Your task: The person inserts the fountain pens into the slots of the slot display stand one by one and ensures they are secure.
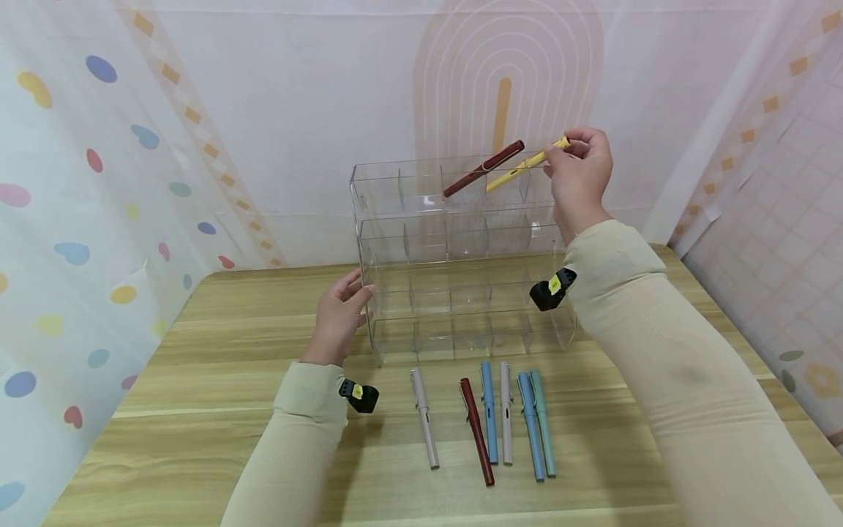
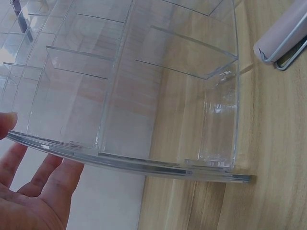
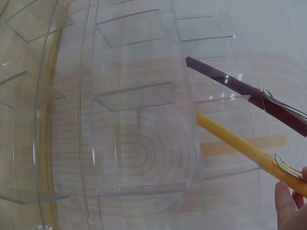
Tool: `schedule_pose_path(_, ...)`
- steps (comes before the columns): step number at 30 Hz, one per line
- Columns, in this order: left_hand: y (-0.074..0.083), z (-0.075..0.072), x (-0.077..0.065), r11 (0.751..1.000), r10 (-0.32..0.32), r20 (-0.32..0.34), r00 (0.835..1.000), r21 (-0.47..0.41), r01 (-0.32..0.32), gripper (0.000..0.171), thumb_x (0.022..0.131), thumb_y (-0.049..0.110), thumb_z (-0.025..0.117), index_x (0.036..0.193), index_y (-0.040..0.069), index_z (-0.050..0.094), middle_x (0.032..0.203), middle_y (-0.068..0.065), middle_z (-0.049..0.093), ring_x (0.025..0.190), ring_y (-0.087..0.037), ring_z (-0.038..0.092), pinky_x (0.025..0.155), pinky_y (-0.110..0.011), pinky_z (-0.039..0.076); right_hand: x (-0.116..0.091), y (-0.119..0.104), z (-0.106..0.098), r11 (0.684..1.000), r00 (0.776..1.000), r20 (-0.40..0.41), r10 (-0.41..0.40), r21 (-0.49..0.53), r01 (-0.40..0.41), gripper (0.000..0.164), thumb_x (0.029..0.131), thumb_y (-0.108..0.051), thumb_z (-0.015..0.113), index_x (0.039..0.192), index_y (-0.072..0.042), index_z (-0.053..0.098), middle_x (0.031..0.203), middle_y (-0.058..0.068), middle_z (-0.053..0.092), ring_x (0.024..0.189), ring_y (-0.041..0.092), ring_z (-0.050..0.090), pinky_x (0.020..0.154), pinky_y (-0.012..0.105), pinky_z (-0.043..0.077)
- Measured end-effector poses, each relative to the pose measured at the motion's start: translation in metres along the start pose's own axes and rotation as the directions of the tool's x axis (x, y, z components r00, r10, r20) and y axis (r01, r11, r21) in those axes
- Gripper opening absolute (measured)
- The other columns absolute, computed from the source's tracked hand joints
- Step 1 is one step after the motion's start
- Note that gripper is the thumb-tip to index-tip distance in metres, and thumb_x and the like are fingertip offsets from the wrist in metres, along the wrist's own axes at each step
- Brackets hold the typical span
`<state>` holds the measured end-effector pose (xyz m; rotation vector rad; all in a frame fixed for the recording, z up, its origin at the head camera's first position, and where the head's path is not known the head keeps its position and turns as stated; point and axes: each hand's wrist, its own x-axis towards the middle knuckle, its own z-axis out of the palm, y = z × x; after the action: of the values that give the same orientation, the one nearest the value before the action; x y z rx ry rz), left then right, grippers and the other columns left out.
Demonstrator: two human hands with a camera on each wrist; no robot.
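- Two of my hands are on things: my right hand point(image 1: 582, 176) is raised at the top of a clear rack point(image 1: 467, 259), my left hand point(image 1: 337, 315) low at its left side.
- With my right hand I pinch the yellow pen point(image 1: 527, 165) near its clipped end, thumb and fingers closed about it.
- That yellow pen slants, its held end higher, its other end down at the fourth top-tier compartment from the left. Through the see-through walls I can't fairly tell whether the low end touches anything.
- Just left of it, a maroon pen point(image 1: 484, 170) leans in the third compartment at much the same slant, its clipped end sticking up above the rack; one clear divider stands between the two.
- With my left hand I grip the edge of the rack's left side panel, thumb on one face and fingers round the other.
- The rack stands upright on the wood-grain table point(image 1: 224, 366), its tiers split by thin upright dividers.
- In front of it lie six more pens, clips showing: a pale lilac pen point(image 1: 424, 419) by itself on the left, then a dark red pen point(image 1: 477, 432), a blue pen point(image 1: 489, 413), a second lilac pen point(image 1: 506, 413), another blue pen point(image 1: 530, 426) and a teal pen point(image 1: 544, 424), these last two side by side.
- Behind the rack hangs a pale cloth point(image 1: 296, 110) with an arch pattern.
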<state>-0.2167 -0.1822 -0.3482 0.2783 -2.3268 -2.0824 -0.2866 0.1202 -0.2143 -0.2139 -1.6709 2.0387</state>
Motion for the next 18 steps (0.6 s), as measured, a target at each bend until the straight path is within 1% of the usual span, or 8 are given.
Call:
schedule_pose_path(4, 0.000, -0.001, 0.000, 1.000, 0.000, 0.003, 1.000, 0.005, 0.000, 0.051, 0.100, 0.018, 0.052, 0.149, 0.017, 0.039, 0.143, -0.014, 0.046, 0.128, -0.027, 0.046, 0.098, -0.047, 0.044, -0.002, -0.001, -0.002, 1.000, 1.000, 0.014, 0.008, -0.005, -0.008, 0.031, 0.091, -0.004, 0.064, 0.120, -0.010, 0.053, 0.099, 0.000, 0.049, 0.089, 0.011, 0.056, 0.088, 0.028, 0.049)
schedule_pose_path(7, 0.000, -0.001, -0.001, 1.000, -0.003, 0.006, 1.000, 0.011, 0.003, 0.051, 0.100, 0.019, 0.052, 0.149, 0.018, 0.039, 0.144, -0.013, 0.044, 0.129, -0.027, 0.045, 0.099, -0.048, 0.043, -0.005, -0.002, -0.007, 1.000, 0.999, 0.029, 0.018, -0.002, -0.018, 0.041, 0.091, -0.004, 0.064, 0.128, -0.012, 0.052, 0.105, 0.001, 0.049, 0.095, 0.011, 0.057, 0.088, 0.028, 0.049)
schedule_pose_path(9, 0.000, -0.002, -0.001, 1.000, -0.006, 0.007, 1.000, 0.015, 0.006, 0.051, 0.100, 0.020, 0.052, 0.149, 0.018, 0.038, 0.145, -0.013, 0.044, 0.130, -0.028, 0.044, 0.100, -0.048, 0.043, -0.008, -0.003, -0.011, 1.000, 1.000, 0.025, 0.015, 0.006, -0.015, 0.044, 0.090, -0.005, 0.064, 0.132, -0.013, 0.050, 0.110, 0.001, 0.049, 0.100, 0.012, 0.057, 0.089, 0.029, 0.048)
schedule_pose_path(12, 0.001, -0.002, -0.001, 1.000, -0.008, 0.011, 1.000, 0.018, 0.008, 0.051, 0.100, 0.021, 0.053, 0.149, 0.019, 0.038, 0.145, -0.013, 0.044, 0.130, -0.027, 0.044, 0.100, -0.047, 0.043, -0.013, -0.002, -0.020, 0.999, 1.000, 0.004, -0.011, 0.032, 0.011, 0.045, 0.090, -0.005, 0.065, 0.132, -0.014, 0.050, 0.114, 0.002, 0.050, 0.102, 0.013, 0.056, 0.090, 0.030, 0.048)
schedule_pose_path(14, 0.002, -0.002, -0.001, 1.000, -0.005, 0.014, 1.000, 0.020, 0.005, 0.051, 0.100, 0.021, 0.053, 0.149, 0.019, 0.038, 0.145, -0.013, 0.043, 0.130, -0.027, 0.044, 0.100, -0.047, 0.043, -0.018, -0.001, -0.028, 0.998, 0.999, -0.005, -0.035, 0.056, 0.035, 0.043, 0.089, -0.005, 0.065, 0.129, -0.014, 0.052, 0.113, 0.001, 0.052, 0.101, 0.013, 0.056, 0.090, 0.030, 0.048)
schedule_pose_path(18, 0.002, -0.002, -0.002, 1.000, 0.001, 0.019, 1.000, 0.019, -0.001, 0.052, 0.100, 0.021, 0.053, 0.149, 0.019, 0.038, 0.145, -0.013, 0.043, 0.130, -0.028, 0.044, 0.100, -0.047, 0.042, -0.027, 0.004, -0.041, 0.992, 0.995, -0.003, -0.101, 0.076, 0.100, 0.037, 0.087, 0.000, 0.066, 0.122, -0.010, 0.057, 0.106, 0.000, 0.055, 0.097, 0.013, 0.058, 0.083, 0.026, 0.050)
